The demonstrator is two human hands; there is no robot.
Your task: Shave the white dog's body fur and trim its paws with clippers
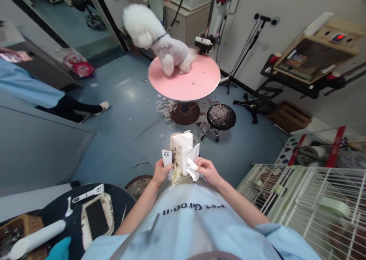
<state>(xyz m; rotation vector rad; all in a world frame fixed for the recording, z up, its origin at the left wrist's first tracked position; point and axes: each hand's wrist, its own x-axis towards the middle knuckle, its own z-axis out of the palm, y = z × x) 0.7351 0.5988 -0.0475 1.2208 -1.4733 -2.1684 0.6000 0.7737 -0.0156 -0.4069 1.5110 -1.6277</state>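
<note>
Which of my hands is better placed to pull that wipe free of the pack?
Probably your right hand: its fingers pinch the white wipe at the open lid of the wipes pack. Your left hand is occupied with the white panda-print object beside the pack.

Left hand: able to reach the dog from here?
Probably not: the left hand is taken up by the pack and a white item, and the dog stands on the pink table, apparently out of reach.

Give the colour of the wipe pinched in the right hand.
White; the wipe shows best in the head view, the only one.
</note>
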